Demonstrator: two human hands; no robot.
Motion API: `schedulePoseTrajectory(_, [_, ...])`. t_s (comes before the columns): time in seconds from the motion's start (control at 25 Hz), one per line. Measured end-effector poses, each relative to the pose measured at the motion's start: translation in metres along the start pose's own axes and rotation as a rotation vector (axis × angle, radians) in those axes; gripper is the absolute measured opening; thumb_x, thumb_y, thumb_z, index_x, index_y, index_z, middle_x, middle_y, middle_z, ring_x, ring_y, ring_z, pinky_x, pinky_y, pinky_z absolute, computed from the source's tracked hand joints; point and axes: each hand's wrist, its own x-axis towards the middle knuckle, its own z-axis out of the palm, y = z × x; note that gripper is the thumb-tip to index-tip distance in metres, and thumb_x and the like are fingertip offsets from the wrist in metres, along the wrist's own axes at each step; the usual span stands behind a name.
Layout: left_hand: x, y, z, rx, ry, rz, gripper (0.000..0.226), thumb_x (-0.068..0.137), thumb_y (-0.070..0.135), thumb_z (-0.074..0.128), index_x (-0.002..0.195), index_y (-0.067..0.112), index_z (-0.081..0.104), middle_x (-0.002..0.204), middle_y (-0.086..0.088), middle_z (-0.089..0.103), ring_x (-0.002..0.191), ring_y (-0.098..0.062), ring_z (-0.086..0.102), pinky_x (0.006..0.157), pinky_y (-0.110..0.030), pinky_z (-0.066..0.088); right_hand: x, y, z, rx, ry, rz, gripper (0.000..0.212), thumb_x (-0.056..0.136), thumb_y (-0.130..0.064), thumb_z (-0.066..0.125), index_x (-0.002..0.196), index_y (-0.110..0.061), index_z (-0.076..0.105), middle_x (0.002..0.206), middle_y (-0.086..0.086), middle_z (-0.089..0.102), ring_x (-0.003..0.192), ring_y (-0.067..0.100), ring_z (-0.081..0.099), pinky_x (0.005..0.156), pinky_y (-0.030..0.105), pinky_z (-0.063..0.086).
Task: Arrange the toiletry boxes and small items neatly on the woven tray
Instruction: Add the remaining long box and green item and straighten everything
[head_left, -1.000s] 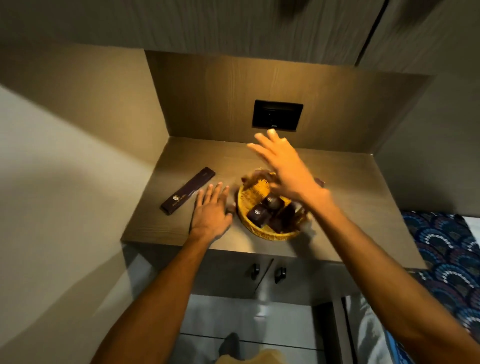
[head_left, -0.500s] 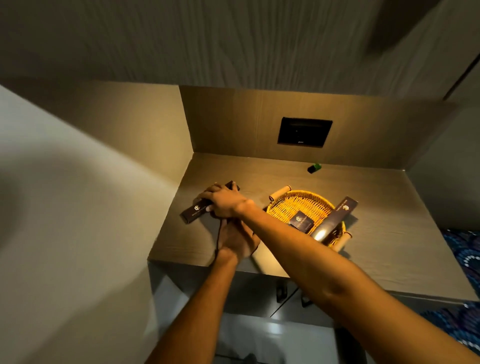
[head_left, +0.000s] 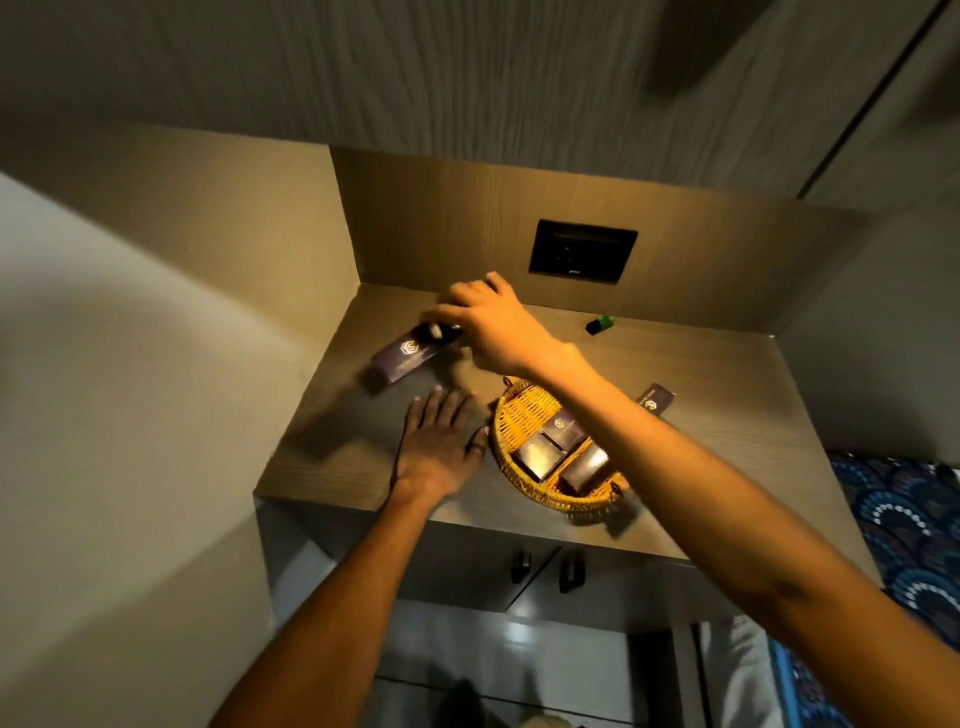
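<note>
A round yellow woven tray (head_left: 519, 410) sits on the wooden counter with several dark toiletry boxes (head_left: 540, 454) lying inside it. Another long dark box (head_left: 655, 399) pokes out behind my right forearm at the tray's far right. My right hand (head_left: 493, 325) reaches across to the left and is shut on the end of a long dark box (head_left: 402, 356), which is lifted and tilted above the counter. My left hand (head_left: 439, 447) lies flat on the counter just left of the tray, fingers spread, holding nothing.
A small green and black item (head_left: 600, 325) lies near the back wall. A black socket panel (head_left: 582, 252) is set in the back panel. Walls close the counter (head_left: 727, 415) left and behind. Cabinet handles (head_left: 569, 571) sit below the front edge.
My right hand has lifted the long dark box off the counter and carried it up and back. My left hand came out from under the right arm and lies flat beside the tray.
</note>
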Motion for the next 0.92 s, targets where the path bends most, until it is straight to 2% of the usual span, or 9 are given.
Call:
schedulePoseTrajectory(0.08, [-0.011, -0.014, 0.017, 0.027, 0.072, 0.006, 0.068, 0.106, 0.053, 0.023, 0.165, 0.024, 0.007, 0.175, -0.003, 0.006, 0.16, -0.026, 0.0, 0.128, -0.05, -0.001, -0.039, 0.03, 0.004, 0.005, 0.016, 0.035, 0.06, 0.082, -0.037, 0.068, 0.141, -0.032, 0.057, 0.134, 0.005, 0.058, 0.131, 0.031, 0.053, 0.118, 0.061, 0.026])
schedulePoseTrajectory(0.12, [-0.013, -0.019, 0.023, 0.049, 0.084, 0.022, 0.069, 0.105, 0.054, 0.025, 0.165, 0.025, 0.006, 0.175, -0.002, 0.006, 0.16, -0.026, 0.0, 0.128, -0.05, 0.0, -0.065, 0.043, 0.013, -0.034, -0.033, 0.078, 0.059, 0.084, -0.037, 0.069, 0.141, -0.033, 0.057, 0.135, 0.005, 0.057, 0.132, 0.03, 0.052, 0.12, 0.062, 0.024])
schedulePoseTrajectory(0.24, [-0.006, -0.019, 0.018, 0.033, 0.04, 0.029, 0.07, 0.105, 0.056, 0.02, 0.165, 0.027, -0.001, 0.174, -0.001, -0.001, 0.16, -0.025, -0.003, 0.129, -0.05, -0.002, -0.118, 0.079, 0.03, -0.015, -0.126, 0.159, 0.058, 0.088, -0.026, 0.07, 0.143, -0.035, 0.055, 0.138, 0.002, 0.056, 0.137, 0.027, 0.049, 0.121, 0.06, 0.023])
schedulePoseTrajectory(0.36, [-0.004, -0.003, 0.02, -0.023, 0.056, 0.032, 0.068, 0.105, 0.06, 0.012, 0.165, 0.028, 0.002, 0.174, 0.001, 0.0, 0.16, -0.024, -0.003, 0.129, -0.05, -0.003, -0.143, 0.093, 0.046, -0.011, -0.241, 0.173, 0.061, 0.087, -0.024, 0.07, 0.144, -0.038, 0.051, 0.139, 0.0, 0.055, 0.136, 0.025, 0.049, 0.12, 0.054, 0.027])
schedulePoseTrajectory(0.48, [-0.019, 0.017, 0.038, -0.061, 0.032, 0.001, 0.068, 0.105, 0.06, 0.012, 0.165, 0.03, 0.003, 0.174, 0.002, 0.001, 0.16, -0.023, -0.003, 0.129, -0.049, -0.003, -0.151, 0.092, 0.058, 0.022, -0.345, 0.136, 0.065, 0.086, -0.021, 0.072, 0.144, -0.041, 0.049, 0.14, 0.0, 0.053, 0.137, 0.025, 0.046, 0.12, 0.055, 0.025])
schedulePoseTrajectory(0.8, [-0.018, 0.031, 0.04, -0.135, 0.071, -0.051, 0.068, 0.105, 0.06, 0.019, 0.165, 0.03, 0.006, 0.174, 0.001, 0.003, 0.16, -0.024, -0.001, 0.128, -0.049, -0.004, -0.142, 0.096, 0.053, 0.057, -0.302, 0.079, 0.07, 0.084, -0.017, 0.074, 0.147, -0.035, 0.05, 0.147, -0.001, 0.051, 0.145, 0.023, 0.039, 0.125, 0.063, 0.016])
schedulePoseTrajectory(0.92, [-0.023, 0.035, 0.042, -0.139, 0.076, -0.037, 0.067, 0.105, 0.06, 0.021, 0.165, 0.031, 0.007, 0.174, 0.001, 0.004, 0.16, -0.024, -0.001, 0.129, -0.049, -0.003, -0.163, 0.108, 0.051, 0.183, -0.178, 0.126, 0.061, 0.087, -0.022, 0.07, 0.145, -0.029, 0.053, 0.146, 0.001, 0.053, 0.144, 0.023, 0.041, 0.124, 0.06, 0.024])
